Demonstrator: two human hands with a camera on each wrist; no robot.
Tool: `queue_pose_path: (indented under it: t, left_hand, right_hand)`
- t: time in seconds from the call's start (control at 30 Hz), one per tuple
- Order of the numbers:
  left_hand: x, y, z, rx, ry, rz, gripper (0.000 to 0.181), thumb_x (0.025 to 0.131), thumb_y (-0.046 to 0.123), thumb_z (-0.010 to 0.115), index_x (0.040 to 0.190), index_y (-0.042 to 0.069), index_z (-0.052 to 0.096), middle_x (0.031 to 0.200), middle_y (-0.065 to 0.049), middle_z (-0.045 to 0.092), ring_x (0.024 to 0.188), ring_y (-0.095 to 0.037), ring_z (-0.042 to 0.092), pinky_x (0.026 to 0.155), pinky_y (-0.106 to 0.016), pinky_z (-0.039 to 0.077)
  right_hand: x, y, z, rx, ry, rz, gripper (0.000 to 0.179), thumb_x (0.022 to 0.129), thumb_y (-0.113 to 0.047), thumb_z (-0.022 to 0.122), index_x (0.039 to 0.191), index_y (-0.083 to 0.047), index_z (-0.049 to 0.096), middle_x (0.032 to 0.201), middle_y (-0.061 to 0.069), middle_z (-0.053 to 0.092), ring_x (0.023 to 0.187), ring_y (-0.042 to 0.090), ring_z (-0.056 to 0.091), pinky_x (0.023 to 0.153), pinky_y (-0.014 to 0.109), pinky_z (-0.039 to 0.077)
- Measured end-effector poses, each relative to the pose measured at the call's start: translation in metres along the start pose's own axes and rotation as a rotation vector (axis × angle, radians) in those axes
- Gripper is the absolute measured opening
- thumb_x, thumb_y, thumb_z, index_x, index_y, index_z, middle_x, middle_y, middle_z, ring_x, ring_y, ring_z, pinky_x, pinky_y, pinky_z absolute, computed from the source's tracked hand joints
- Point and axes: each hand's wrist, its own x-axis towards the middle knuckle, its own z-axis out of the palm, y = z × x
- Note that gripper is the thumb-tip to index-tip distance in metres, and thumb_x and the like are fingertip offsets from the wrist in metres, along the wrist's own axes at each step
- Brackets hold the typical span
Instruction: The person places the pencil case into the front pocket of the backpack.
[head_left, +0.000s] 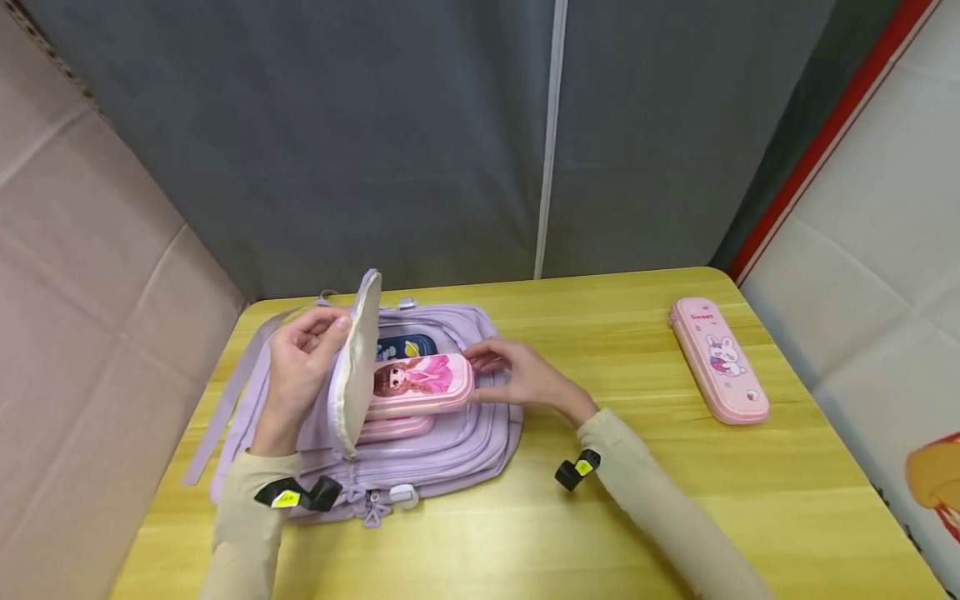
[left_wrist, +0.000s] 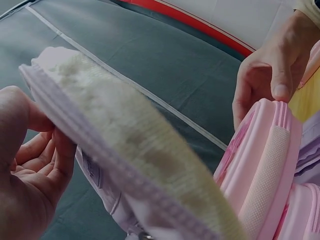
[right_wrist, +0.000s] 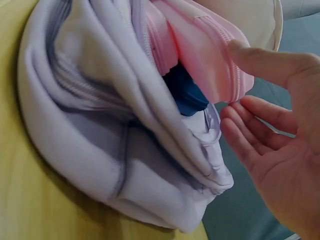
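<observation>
A lilac backpack (head_left: 450,450) lies on the table, its front flap (head_left: 357,367) lifted. My left hand (head_left: 302,358) pinches the flap's edge between thumb and fingers; the pale lining (left_wrist: 135,135) shows in the left wrist view. With thumb and fingertips, my right hand (head_left: 525,377) holds the right end of a pink pencil case (head_left: 423,383) with a doll picture. The case's left end is hidden behind the flap. Beneath it lie another pink case (head_left: 397,428) and a dark blue case with a planet print (head_left: 408,346), both partly covered, within the backpack's opening.
A pink pencil case with a rabbit (head_left: 720,358) lies apart at the table's right side. The yellow wood-grain table (head_left: 592,533) is bordered by a grey curtain (head_left: 375,150) behind and pale panels at both sides. A lilac strap (head_left: 232,408) trails left of the backpack.
</observation>
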Motion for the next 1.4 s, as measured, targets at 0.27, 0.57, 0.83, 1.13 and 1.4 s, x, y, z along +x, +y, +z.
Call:
queue_pose_path:
  t: [0.27, 0.57, 0.83, 1.13, 1.4]
  left_hand:
    - [0.003, -0.001, 0.008, 0.037, -0.035, -0.015, 0.015, 0.094, -0.007, 0.062, 0.098, 0.004, 0.072, 0.086, 0.005, 0.074, 0.076, -0.004, 0.068, 0.07, -0.017, 0.057]
    - [0.002, -0.003, 0.011, 0.033, -0.041, -0.024, 0.012, 0.094, -0.008, 0.062, 0.099, -0.003, 0.071, 0.085, 0.005, 0.073, 0.076, -0.003, 0.068, 0.071, -0.016, 0.056]
    - [0.0, -0.001, 0.012, 0.053, -0.048, -0.003, 0.008, 0.092, -0.009, 0.063, 0.098, -0.009, 0.069, 0.083, 0.005, 0.073, 0.073, -0.002, 0.066, 0.069, -0.014, 0.056]
    - [-0.001, -0.001, 0.014, 0.048, -0.027, 0.007, 0.009, 0.092, -0.01, 0.064, 0.098, -0.01, 0.069, 0.082, 0.005, 0.073, 0.07, -0.001, 0.065, 0.067, -0.014, 0.055]
    - [-0.002, -0.001, 0.012, 0.03, -0.016, -0.007, 0.009, 0.092, -0.009, 0.064, 0.098, -0.007, 0.071, 0.082, 0.004, 0.073, 0.069, -0.002, 0.066, 0.067, -0.015, 0.055]
  right_hand:
    - [0.0, 0.002, 0.003, 0.108, 0.036, 0.005, 0.059, 0.079, -0.01, 0.087, 0.132, -0.001, 0.062, 0.13, 0.013, 0.066, 0.113, 0.025, 0.068, 0.102, 0.035, 0.055]
    - [0.012, -0.001, 0.015, 0.105, 0.029, -0.017, 0.058, 0.081, -0.015, 0.086, 0.132, -0.001, 0.063, 0.131, 0.014, 0.066, 0.113, 0.023, 0.069, 0.101, 0.031, 0.055]
    - [0.024, -0.004, 0.027, 0.144, 0.043, -0.039, 0.056, 0.08, -0.006, 0.086, 0.13, 0.003, 0.063, 0.127, 0.016, 0.067, 0.113, 0.026, 0.069, 0.1, 0.035, 0.056]
    - [0.035, -0.014, 0.043, 0.096, 0.052, -0.062, 0.055, 0.082, -0.01, 0.085, 0.13, 0.002, 0.063, 0.128, 0.015, 0.068, 0.112, 0.025, 0.069, 0.1, 0.034, 0.055]
    - [0.04, -0.014, 0.053, 0.09, 0.08, -0.038, 0.054, 0.082, -0.014, 0.086, 0.129, -0.001, 0.065, 0.126, 0.012, 0.07, 0.111, 0.022, 0.07, 0.1, 0.03, 0.055]
